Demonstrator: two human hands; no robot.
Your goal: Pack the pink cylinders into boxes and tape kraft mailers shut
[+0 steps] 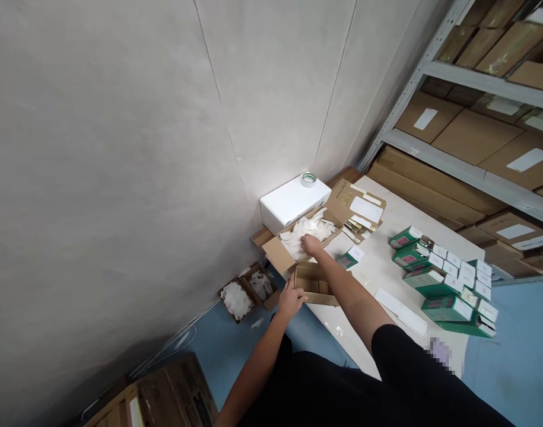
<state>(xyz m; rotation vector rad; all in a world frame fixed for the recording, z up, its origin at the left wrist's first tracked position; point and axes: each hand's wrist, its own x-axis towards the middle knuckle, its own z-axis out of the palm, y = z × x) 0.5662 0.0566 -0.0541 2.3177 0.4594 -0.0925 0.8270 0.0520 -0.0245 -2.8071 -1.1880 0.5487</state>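
Observation:
My left hand (291, 298) grips the near left edge of a small open cardboard box (319, 298), whose inside shows bare brown walls. Beyond it stands a larger open carton (280, 254) heaped with crumpled white paper (307, 230). Over that carton, my right hand (311, 244) is closed at the near edge of the paper, fingers curled and pinched on it. My right forearm crosses above the small box and hides part of it. A small green-and-white box (350, 257) stands just right of my right forearm.
Behind the carton, a white box (293, 204) carries a tape roll (308, 179). Several green-and-white boxes (444, 276) stand on the white table (373, 290). Cartons of white paper (237, 300) sit on the floor at left. A shelf of cardboard boxes (480, 136) lines the right.

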